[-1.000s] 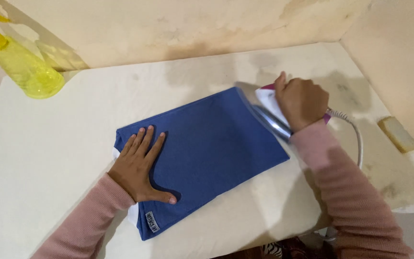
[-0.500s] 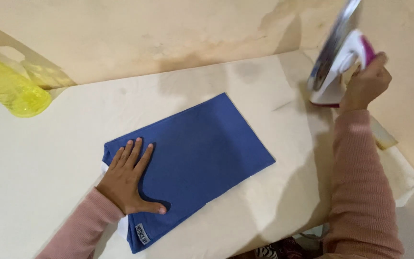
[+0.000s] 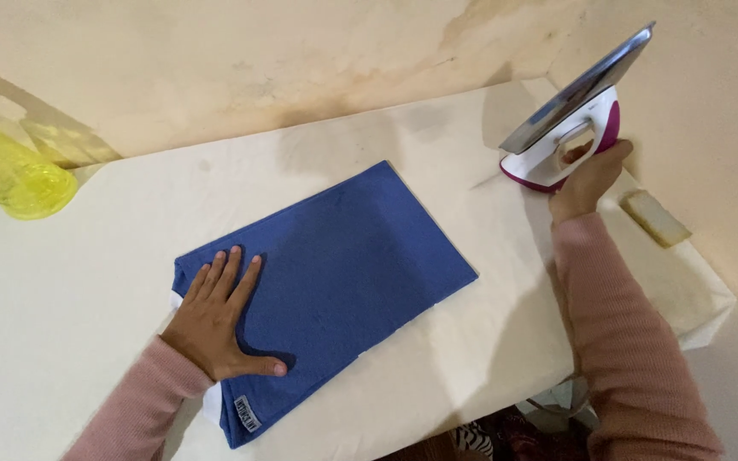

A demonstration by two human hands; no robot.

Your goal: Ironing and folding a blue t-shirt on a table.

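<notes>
Near the ironing board's [image 3: 87, 282] far right corner, the right hand [image 3: 587, 175] grips an upright iron [image 3: 570, 115] — it might topple — while the left hand [image 3: 215, 320] lies spread flat on the folded blue cloth [image 3: 352, 273] mid-board.

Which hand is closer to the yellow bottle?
The left hand. It lies flat on the blue cloth, below and to the right of the yellow bottle. The right hand is far across the table, holding the iron upright.
</notes>
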